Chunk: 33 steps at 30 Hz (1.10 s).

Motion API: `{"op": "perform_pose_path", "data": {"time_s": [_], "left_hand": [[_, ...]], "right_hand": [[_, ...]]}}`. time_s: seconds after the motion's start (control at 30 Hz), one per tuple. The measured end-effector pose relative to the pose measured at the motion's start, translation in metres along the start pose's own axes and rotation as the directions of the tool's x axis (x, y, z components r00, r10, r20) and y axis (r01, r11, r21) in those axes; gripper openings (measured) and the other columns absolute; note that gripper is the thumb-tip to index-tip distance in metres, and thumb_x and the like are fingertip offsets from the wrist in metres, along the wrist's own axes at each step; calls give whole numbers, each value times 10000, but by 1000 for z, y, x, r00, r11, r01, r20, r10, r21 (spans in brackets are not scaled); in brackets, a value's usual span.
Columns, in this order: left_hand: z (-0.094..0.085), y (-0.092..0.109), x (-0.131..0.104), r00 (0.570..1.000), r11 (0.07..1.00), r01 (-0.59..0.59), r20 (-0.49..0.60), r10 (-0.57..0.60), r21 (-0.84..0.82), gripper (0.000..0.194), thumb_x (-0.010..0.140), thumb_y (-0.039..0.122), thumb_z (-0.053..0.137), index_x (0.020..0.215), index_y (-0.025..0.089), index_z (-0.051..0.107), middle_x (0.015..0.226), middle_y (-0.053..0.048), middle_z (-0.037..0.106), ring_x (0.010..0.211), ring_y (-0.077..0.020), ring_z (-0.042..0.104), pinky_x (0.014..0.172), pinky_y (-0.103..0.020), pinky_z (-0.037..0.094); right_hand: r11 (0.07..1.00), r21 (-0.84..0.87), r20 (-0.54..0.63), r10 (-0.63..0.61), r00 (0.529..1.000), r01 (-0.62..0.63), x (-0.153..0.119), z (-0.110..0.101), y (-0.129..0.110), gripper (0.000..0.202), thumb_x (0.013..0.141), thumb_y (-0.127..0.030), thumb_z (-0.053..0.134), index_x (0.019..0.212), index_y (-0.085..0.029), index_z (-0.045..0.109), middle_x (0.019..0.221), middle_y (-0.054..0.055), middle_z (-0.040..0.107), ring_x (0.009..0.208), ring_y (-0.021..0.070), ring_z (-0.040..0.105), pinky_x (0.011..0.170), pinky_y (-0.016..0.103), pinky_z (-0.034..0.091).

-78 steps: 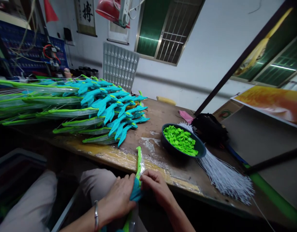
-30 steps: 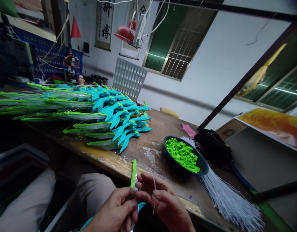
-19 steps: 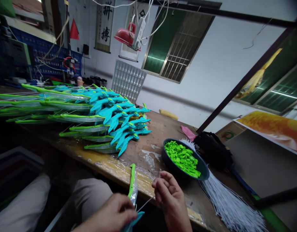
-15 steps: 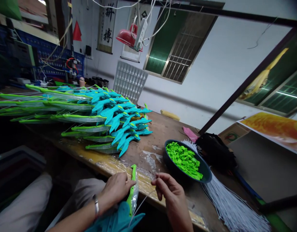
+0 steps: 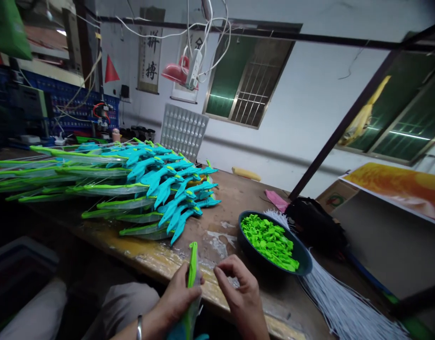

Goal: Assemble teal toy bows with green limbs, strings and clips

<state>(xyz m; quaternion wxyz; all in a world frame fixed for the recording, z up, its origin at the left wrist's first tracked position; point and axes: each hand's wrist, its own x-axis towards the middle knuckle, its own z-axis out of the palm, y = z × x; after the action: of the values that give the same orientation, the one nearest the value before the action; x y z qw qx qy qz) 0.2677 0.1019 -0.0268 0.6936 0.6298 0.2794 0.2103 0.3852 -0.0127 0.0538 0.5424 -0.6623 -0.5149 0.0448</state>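
A green and clear strip (image 5: 192, 269), joined to a teal part low in the view, stands nearly upright by the table's front edge. My left hand (image 5: 178, 295) is wrapped round it, a metal bracelet on the wrist. To its right, my right hand (image 5: 240, 293) is raised with thumb and forefinger pinched together; anything between the tips is too small to make out. A dark bowl (image 5: 305, 257) of bright green pieces (image 5: 269, 241) sits just beyond my right hand. White cords (image 5: 352, 297) lie in a bundle to the right of the bowl.
A large pile of teal and green assembled pieces (image 5: 161, 179) covers the left of the wooden table (image 5: 231, 189). A black bag (image 5: 314, 224) and a pink cloth (image 5: 277, 200) lie behind the bowl. A dark slanting post (image 5: 330, 151) rises at the right.
My left hand has shifted its hold round the strip, which has turned more upright. The thin cord seen running to my right hand no longer shows there. The camera view has shifted slightly.
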Motion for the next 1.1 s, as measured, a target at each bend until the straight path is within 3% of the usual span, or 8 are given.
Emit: {"op": "perform_pose_path", "data": {"time_s": [0.1,0.23,0.37,0.6,0.9,1.03,1.1], "left_hand": [[10,6,-9,996,985,-31,74,45,-172,454,641,285,647,1072,201,532,863,-36,642,691,-193,606,679,-324,499],[21,16,-19,992,965,-78,75,100,-250,489,677,233,658,1156,214,562,836,-7,607,760,-187,589,697,-288,483],[22,24,-24,982,962,-153,72,173,-225,623,756,241,664,1358,209,508,1063,-64,654,961,-234,595,796,-304,503],[22,17,-26,967,965,-236,68,245,-118,681,861,295,646,1494,197,416,1383,-121,594,1228,-276,562,1074,-355,423],[29,20,-30,973,974,-226,42,225,24,666,877,253,518,1518,121,393,1483,-192,534,1341,-312,528,1119,-407,428],[24,19,-31,975,970,-223,26,222,96,677,829,234,554,1489,113,463,1562,-180,454,1473,-335,364,1221,-446,283],[18,28,-31,983,983,-179,-24,179,31,711,755,186,604,1459,136,516,1577,-152,440,1488,-336,328,1242,-444,223]], "right_hand": [[981,-109,-55,-165,985,158,7,12,-8,143,941,-212,589,803,-211,628,867,27,632,850,190,612,772,263,459],[975,-131,-60,-190,980,180,10,24,-11,160,999,-184,505,880,-213,609,965,41,639,901,170,628,807,246,480],[971,-148,-79,-201,976,188,8,28,-10,169,1004,-163,493,875,-205,595,928,39,635,870,162,637,785,230,489],[968,-164,-88,-205,975,189,8,28,-12,183,1000,-160,494,853,-205,593,875,25,625,818,157,631,744,223,491],[954,-234,-89,-216,972,190,8,29,-9,162,985,-140,521,856,-202,598,888,25,596,790,151,622,725,228,487],[947,-254,-82,-223,971,196,7,29,-5,181,981,-120,516,864,-202,628,967,46,597,809,151,647,728,226,507],[946,-253,-75,-228,971,203,5,28,-3,176,973,-114,527,894,-207,654,999,51,608,830,152,662,733,218,522]]}}
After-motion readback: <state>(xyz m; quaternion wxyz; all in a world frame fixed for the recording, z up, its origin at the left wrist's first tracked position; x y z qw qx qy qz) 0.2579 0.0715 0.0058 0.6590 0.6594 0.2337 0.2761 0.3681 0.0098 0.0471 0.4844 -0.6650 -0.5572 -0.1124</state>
